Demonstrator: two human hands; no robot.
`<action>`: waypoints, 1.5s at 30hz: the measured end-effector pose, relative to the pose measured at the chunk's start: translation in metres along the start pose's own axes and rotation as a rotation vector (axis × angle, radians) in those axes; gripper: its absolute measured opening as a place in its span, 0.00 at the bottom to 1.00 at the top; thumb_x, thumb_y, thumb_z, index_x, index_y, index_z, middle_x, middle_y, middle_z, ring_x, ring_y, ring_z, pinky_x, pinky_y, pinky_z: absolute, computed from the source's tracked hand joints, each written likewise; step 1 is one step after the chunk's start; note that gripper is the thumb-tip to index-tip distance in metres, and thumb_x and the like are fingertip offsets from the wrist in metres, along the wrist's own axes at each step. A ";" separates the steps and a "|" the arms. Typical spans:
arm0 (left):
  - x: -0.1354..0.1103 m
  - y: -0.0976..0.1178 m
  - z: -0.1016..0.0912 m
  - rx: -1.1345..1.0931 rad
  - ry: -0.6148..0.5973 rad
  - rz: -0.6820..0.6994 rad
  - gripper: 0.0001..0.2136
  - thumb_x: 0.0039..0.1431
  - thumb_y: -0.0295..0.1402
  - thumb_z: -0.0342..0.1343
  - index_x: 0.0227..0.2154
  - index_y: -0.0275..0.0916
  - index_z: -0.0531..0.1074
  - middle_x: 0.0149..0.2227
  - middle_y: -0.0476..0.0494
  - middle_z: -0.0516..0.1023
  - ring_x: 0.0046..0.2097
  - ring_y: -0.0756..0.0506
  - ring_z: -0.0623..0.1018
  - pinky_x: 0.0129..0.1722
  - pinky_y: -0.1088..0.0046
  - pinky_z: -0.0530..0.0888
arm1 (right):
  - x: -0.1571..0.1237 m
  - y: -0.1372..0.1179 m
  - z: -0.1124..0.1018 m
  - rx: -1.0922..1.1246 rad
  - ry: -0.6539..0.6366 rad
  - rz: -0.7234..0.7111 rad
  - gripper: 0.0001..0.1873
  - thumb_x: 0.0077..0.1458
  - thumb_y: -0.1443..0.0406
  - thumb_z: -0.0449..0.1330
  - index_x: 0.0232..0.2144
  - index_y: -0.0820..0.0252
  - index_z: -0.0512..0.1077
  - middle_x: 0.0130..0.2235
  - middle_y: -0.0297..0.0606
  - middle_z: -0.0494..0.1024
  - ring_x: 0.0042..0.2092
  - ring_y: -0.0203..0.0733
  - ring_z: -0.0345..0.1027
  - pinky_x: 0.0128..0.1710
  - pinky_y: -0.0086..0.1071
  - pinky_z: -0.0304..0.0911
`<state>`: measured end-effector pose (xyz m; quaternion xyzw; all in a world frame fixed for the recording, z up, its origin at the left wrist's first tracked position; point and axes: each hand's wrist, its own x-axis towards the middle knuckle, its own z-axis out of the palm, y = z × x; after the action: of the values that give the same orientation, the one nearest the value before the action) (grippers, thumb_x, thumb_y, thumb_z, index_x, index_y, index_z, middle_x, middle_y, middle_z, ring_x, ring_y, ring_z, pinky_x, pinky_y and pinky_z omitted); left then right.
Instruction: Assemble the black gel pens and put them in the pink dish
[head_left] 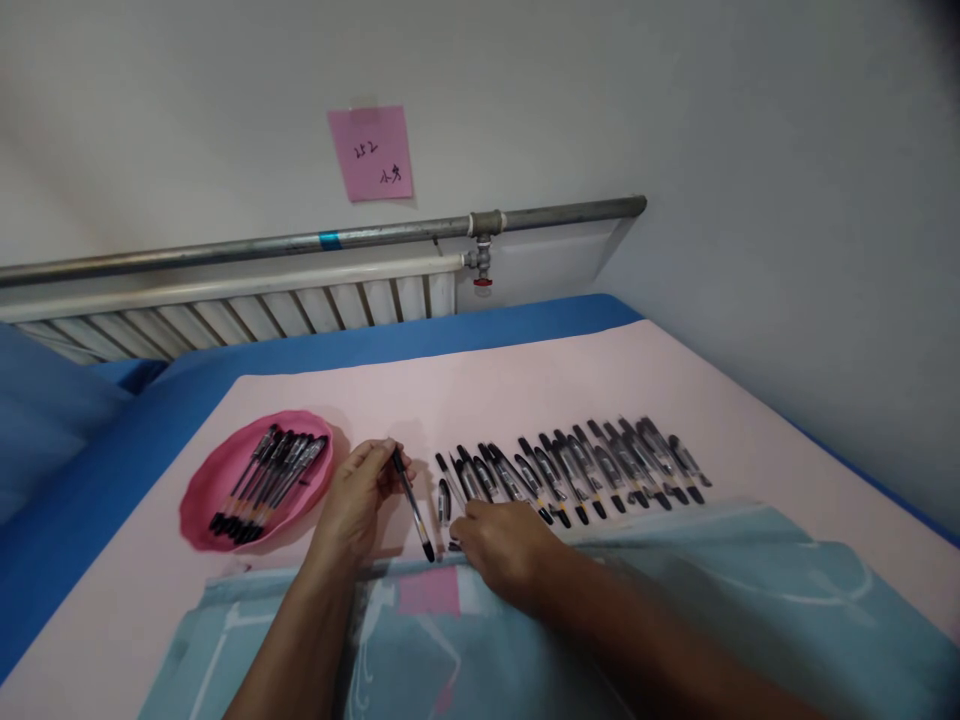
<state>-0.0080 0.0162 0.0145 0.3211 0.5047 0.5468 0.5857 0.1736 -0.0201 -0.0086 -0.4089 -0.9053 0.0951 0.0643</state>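
Observation:
My left hand pinches a pen near its black upper end. The pen slants down to the right, its clear barrel showing a dark core and a yellowish band above the black lower tip. Close by on the right, my right hand is closed with fingertips down at the left end of a row of loose pen parts. What its fingers grip is hidden. A pen cap lies just beyond those fingertips. Left of my left hand, a pink scalloped plate holds a bundle of capped pens.
Pale pink sheeting covers the blue table surface. A teal printed cloth lies along the near side, under my forearms. At the back are a white radiator, a metal pipe and a pink note on the wall.

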 end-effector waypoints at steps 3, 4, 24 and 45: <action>0.000 -0.001 0.000 0.000 0.005 -0.006 0.12 0.43 0.38 0.59 0.25 0.34 0.68 0.23 0.50 0.72 0.25 0.52 0.73 0.26 0.76 0.69 | -0.003 -0.002 -0.003 -0.011 0.022 -0.045 0.08 0.55 0.67 0.49 0.32 0.55 0.69 0.28 0.34 0.69 0.25 0.34 0.58 0.21 0.32 0.33; 0.000 -0.001 0.000 0.002 0.006 -0.006 0.12 0.43 0.38 0.59 0.25 0.34 0.68 0.23 0.50 0.72 0.25 0.52 0.73 0.26 0.77 0.69 | -0.003 -0.003 -0.004 -0.011 0.017 -0.064 0.08 0.55 0.68 0.50 0.33 0.54 0.69 0.29 0.34 0.69 0.25 0.34 0.59 0.21 0.32 0.34; -0.004 0.002 0.002 0.021 -0.020 -0.021 0.12 0.43 0.39 0.58 0.27 0.36 0.66 0.22 0.53 0.70 0.22 0.52 0.72 0.21 0.77 0.69 | 0.004 -0.006 -0.008 0.048 -0.101 -0.092 0.06 0.53 0.70 0.50 0.33 0.60 0.66 0.35 0.35 0.71 0.31 0.36 0.63 0.24 0.29 0.47; -0.012 -0.013 0.013 0.573 -0.417 -0.020 0.10 0.51 0.38 0.51 0.22 0.38 0.67 0.16 0.56 0.62 0.17 0.55 0.58 0.16 0.80 0.52 | 0.013 0.006 -0.016 0.703 0.363 0.194 0.08 0.53 0.70 0.50 0.35 0.60 0.68 0.30 0.35 0.72 0.31 0.34 0.65 0.31 0.26 0.57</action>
<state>0.0097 0.0040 0.0089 0.5723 0.5104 0.2996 0.5677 0.1731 -0.0044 0.0063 -0.4558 -0.7487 0.3308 0.3497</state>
